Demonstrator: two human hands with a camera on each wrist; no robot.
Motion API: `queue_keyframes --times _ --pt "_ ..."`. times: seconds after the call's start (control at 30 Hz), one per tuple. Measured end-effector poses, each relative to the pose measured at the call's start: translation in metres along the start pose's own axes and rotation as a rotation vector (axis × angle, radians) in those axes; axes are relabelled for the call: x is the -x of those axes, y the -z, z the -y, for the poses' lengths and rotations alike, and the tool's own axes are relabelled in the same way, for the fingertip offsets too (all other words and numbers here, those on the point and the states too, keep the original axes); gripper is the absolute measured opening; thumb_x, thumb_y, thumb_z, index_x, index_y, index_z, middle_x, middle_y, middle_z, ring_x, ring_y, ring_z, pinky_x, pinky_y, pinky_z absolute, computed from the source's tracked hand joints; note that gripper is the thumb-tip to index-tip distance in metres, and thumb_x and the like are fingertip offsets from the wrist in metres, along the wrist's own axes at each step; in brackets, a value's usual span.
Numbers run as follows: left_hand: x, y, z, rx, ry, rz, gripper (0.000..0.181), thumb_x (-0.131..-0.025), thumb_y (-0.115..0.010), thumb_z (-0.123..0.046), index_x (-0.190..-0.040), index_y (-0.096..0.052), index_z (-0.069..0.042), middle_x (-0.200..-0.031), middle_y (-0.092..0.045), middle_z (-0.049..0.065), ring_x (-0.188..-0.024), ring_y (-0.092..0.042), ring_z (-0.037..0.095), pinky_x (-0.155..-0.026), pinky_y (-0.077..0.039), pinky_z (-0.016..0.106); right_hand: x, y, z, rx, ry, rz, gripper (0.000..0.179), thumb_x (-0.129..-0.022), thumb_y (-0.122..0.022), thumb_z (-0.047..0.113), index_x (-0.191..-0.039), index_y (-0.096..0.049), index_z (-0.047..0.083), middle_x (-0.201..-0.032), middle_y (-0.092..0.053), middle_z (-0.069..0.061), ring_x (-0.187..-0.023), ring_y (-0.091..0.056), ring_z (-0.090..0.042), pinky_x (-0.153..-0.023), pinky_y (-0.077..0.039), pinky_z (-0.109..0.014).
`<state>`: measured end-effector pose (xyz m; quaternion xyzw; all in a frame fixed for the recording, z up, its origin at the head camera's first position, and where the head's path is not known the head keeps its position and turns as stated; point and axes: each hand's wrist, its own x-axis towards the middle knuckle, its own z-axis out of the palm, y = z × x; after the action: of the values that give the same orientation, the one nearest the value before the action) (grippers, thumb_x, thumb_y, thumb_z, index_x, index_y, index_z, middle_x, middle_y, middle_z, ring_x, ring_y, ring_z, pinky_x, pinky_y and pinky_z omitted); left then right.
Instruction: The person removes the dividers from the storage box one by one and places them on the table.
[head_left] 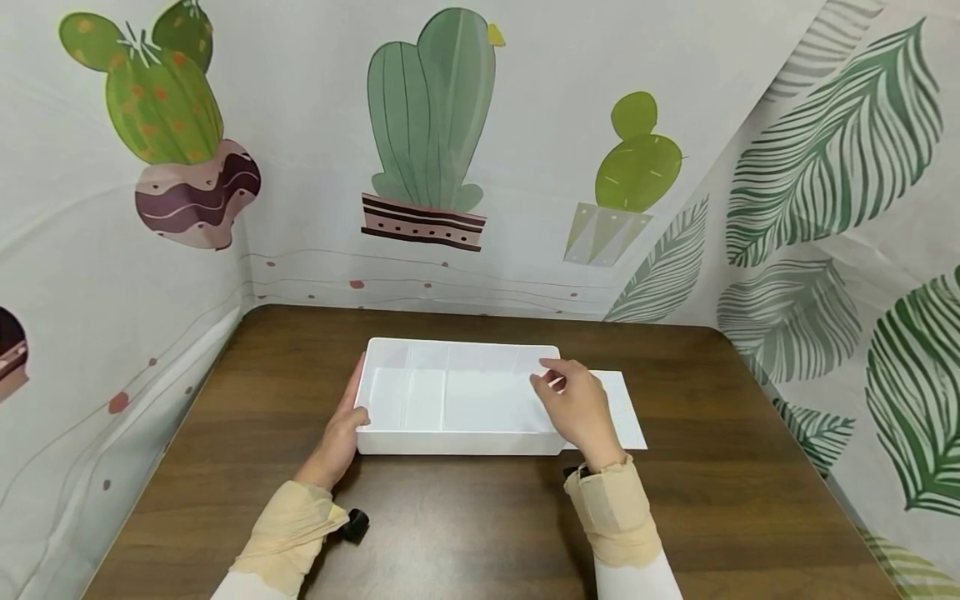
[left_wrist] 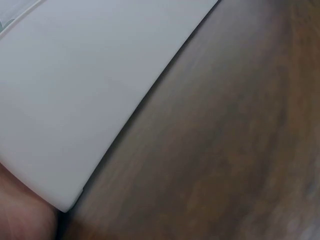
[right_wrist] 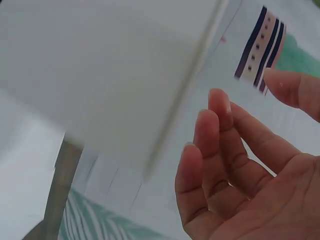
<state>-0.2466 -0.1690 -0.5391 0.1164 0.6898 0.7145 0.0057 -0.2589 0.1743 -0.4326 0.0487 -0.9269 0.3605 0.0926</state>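
A long white box [head_left: 459, 443], open at the top, stands on the table with thin dividers inside. My left hand [head_left: 341, 442] grips its left end, thumb over the rim and fingers along the outer wall. In the left wrist view the box's plain side wall [left_wrist: 90, 95] fills the upper left. Over the right end of the box hovers my right hand [head_left: 577, 407], fingers softly bent. The right wrist view shows its thumb and fingers [right_wrist: 191, 167] apart with nothing between them. A flat white panel [head_left: 624, 417] sticks out past the box's right end, partly hidden.
The brown wooden table [head_left: 450, 525] reaches back to a white cloth backdrop [head_left: 315, 167] printed with cacti and leaves. A black wrist camera [head_left: 355, 527] sits on the left wrist, which is wrapped in a beige bandage [head_left: 288, 529].
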Motion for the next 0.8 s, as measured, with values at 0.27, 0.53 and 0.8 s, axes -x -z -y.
queue_keyframes --times 0.27,0.53,0.8 --pt "0.0 0.0 0.0 0.013 0.009 -0.003 0.103 -0.077 -0.029 0.01 -0.169 -0.002 -0.027 -0.175 0.004 -0.01 -0.159 0.003 0.022 -0.107 -0.019 0.008 0.005 -0.028 0.019 -0.003 0.058 0.077 0.04 -0.095 -0.07 0.026 -0.126 -0.073 0.002 -0.094 -0.071 -0.006 -0.091 -0.066 -0.027 -0.076 -0.049 -0.036" --pt "-0.004 0.0 0.001 0.023 -0.002 -0.003 0.103 -0.077 -0.029 0.01 -0.169 -0.001 -0.027 -0.176 0.004 -0.009 -0.159 0.005 0.02 -0.108 -0.018 0.006 0.004 -0.061 0.042 0.012 0.128 0.153 0.045 -0.096 -0.067 0.031 -0.127 -0.072 -0.001 -0.091 -0.071 -0.005 -0.082 -0.062 -0.019 -0.073 -0.049 -0.034" --pt "-0.001 0.0 0.001 0.028 -0.009 0.001 0.104 -0.075 -0.029 0.009 -0.169 0.0 -0.025 -0.176 0.005 -0.007 -0.158 0.005 0.02 -0.108 -0.018 0.007 0.009 -0.09 0.059 0.048 0.105 0.229 0.063 -0.097 -0.065 0.046 -0.134 -0.066 -0.005 -0.092 -0.071 -0.006 -0.077 -0.059 -0.016 -0.072 -0.049 -0.033"
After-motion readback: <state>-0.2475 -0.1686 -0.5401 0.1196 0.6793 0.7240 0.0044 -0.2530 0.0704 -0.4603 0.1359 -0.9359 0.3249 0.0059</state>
